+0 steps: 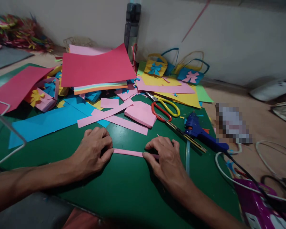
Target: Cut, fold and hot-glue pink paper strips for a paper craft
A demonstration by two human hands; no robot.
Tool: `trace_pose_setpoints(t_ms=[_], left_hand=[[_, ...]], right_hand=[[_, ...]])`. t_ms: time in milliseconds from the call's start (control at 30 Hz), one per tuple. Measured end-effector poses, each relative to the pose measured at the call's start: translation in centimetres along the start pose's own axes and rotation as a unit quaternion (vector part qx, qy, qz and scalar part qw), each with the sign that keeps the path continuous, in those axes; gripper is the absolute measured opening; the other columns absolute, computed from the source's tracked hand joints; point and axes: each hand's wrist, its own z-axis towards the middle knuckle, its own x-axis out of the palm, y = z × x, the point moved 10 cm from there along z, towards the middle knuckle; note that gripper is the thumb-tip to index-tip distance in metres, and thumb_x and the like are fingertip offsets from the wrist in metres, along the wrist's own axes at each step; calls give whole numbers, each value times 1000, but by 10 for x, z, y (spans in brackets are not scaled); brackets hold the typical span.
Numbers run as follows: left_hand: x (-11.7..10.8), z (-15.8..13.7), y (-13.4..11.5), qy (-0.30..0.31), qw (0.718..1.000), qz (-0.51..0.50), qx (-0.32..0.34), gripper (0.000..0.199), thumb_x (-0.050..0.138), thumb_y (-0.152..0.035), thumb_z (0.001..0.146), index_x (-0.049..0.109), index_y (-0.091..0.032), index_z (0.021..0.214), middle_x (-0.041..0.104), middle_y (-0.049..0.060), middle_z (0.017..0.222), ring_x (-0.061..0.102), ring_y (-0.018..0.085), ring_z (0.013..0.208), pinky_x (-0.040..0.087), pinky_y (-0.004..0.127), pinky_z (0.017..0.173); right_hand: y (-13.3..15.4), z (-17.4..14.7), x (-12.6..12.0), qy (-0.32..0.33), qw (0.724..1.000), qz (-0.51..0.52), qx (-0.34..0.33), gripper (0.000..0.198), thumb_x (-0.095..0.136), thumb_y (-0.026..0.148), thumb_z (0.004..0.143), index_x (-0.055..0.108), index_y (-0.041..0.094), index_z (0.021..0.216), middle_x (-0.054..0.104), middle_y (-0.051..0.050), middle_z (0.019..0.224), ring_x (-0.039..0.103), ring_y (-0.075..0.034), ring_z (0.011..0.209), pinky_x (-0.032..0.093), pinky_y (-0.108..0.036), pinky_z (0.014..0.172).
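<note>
A narrow pink paper strip (pixel 128 153) stretches between my two hands, just above or on the green tabletop. My left hand (pixel 94 149) pinches its left end between thumb and fingers. On the other side my right hand (pixel 165 156) has thumb and fingers closed on the strip, whose right end is partly hidden under the palm. Beyond the hands lie wider pink paper strips (pixel 128 124), crossing one another, and a folded pink paper piece (pixel 141 114). Scissors (pixel 165 106) with red and yellow handles rest close to that piece.
A blue glue gun (pixel 200 130) and a box cutter (pixel 190 140) lie right of my right hand, with cables beyond. Red paper sheets (pixel 97 68) top a stack at the back. Small paper bags (pixel 156 67) with bows stand by the wall. Blue paper (pixel 47 122) lies left.
</note>
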Motion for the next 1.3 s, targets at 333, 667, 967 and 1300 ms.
trace_pose_setpoints(t_ms=[333,667,967,1300], left_hand=[[1,0,4,-6,1000,-9,-16,21,42,-23,86,50,-17,68,51,3,79,45,19,78,30,37,72],[4,1,1,12,1000,18,-4,24,38,-22,88,50,-16,69,50,4,79,43,19,77,30,38,71],[7,6,-27,51,975,184,114,47,44,-20,89,40,-43,130,50,5,96,45,23,83,32,41,74],[19,8,-68,80,922,307,221,47,43,-24,93,35,-46,135,53,8,110,49,29,96,35,48,81]], right_hand=[[-2,-2,1,-4,1000,8,-6,6,52,18,80,52,21,75,58,-2,80,50,-21,83,26,-44,83],[1,-1,-1,-17,1000,-1,-25,7,51,18,80,52,21,75,60,-2,81,51,-21,82,26,-42,82],[4,-2,-3,-16,999,-17,-27,7,52,17,80,53,22,75,60,-2,81,51,-21,83,26,-42,83],[5,-3,-2,-15,999,-28,-26,6,55,16,79,54,21,76,61,-2,82,51,-22,85,25,-42,85]])
